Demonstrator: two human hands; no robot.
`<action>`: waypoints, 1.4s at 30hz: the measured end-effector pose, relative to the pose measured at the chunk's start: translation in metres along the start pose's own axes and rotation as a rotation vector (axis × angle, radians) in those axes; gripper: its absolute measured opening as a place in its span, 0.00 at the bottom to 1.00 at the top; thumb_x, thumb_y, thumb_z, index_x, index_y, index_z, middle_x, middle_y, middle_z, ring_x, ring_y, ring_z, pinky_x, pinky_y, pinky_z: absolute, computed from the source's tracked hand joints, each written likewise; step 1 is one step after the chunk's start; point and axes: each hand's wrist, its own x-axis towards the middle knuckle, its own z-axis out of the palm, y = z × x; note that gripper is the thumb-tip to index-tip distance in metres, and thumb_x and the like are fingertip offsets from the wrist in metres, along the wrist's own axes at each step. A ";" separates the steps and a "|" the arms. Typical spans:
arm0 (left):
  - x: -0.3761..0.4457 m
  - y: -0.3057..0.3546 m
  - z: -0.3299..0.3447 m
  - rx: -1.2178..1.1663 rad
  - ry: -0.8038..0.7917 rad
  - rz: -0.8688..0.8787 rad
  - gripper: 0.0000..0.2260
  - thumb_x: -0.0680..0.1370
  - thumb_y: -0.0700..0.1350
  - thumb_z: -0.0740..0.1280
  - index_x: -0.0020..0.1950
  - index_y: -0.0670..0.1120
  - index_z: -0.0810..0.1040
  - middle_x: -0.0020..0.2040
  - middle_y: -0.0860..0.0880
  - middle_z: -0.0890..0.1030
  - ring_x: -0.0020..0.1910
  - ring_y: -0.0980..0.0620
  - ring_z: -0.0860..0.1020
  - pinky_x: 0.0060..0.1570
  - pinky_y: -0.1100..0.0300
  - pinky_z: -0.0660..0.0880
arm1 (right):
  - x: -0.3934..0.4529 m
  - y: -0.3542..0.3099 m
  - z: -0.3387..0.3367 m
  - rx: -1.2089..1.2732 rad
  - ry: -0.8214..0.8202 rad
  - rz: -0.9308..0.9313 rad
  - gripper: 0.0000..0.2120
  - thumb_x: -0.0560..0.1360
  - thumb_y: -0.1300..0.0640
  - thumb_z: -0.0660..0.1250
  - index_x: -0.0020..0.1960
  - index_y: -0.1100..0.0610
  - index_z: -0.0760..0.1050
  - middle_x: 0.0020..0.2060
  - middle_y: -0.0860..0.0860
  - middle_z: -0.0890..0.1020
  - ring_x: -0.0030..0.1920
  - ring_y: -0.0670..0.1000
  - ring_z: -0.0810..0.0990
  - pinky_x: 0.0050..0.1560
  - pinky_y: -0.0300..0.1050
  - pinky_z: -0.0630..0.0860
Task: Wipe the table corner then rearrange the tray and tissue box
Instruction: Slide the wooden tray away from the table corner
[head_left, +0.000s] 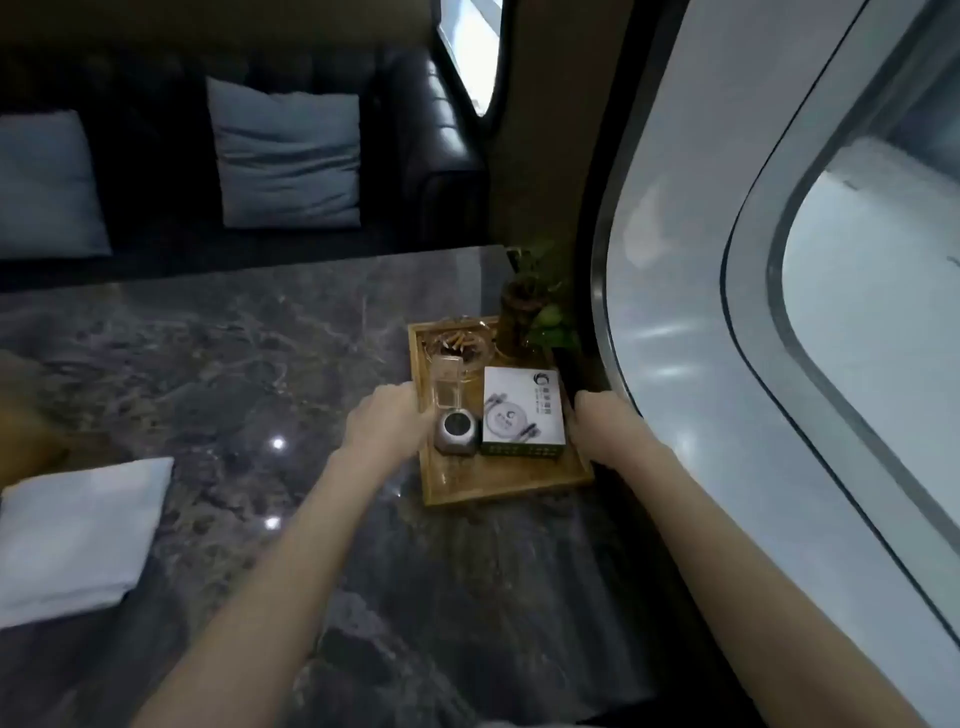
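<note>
Both hands on tray (498, 483) at table (218, 364) corner: left hand (387, 418) clasping left rim, right hand (597, 421) clasping right rim. Tissue box (523, 413) loose aboard. Risk: tilt sliding box, toppling glass (451, 387), plant (524, 306); ashtray (457, 345) spilling.

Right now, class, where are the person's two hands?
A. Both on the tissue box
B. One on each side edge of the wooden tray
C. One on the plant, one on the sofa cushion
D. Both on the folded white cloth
B: the left hand is at the left rim of the wooden tray and the right hand at its right rim, while the folded white cloth lies untouched.
</note>
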 end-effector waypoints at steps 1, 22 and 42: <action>-0.003 -0.001 0.010 0.015 0.019 -0.028 0.17 0.78 0.52 0.57 0.55 0.39 0.72 0.57 0.37 0.76 0.56 0.36 0.74 0.52 0.48 0.71 | -0.001 0.001 0.008 -0.023 -0.008 0.039 0.11 0.77 0.63 0.54 0.54 0.65 0.72 0.54 0.61 0.78 0.52 0.61 0.78 0.45 0.48 0.73; 0.003 -0.025 0.106 0.092 -0.032 -0.164 0.15 0.81 0.48 0.50 0.57 0.37 0.68 0.54 0.38 0.80 0.54 0.37 0.77 0.50 0.47 0.72 | 0.005 0.017 0.075 -0.083 -0.035 0.215 0.16 0.75 0.69 0.59 0.62 0.66 0.63 0.59 0.63 0.74 0.57 0.61 0.77 0.46 0.50 0.74; 0.017 -0.027 0.099 -0.566 -0.012 -0.428 0.32 0.77 0.63 0.45 0.51 0.41 0.79 0.49 0.40 0.81 0.49 0.41 0.78 0.52 0.48 0.75 | 0.021 0.022 0.071 0.831 0.027 0.449 0.21 0.80 0.53 0.50 0.61 0.66 0.71 0.57 0.62 0.77 0.56 0.60 0.75 0.49 0.45 0.69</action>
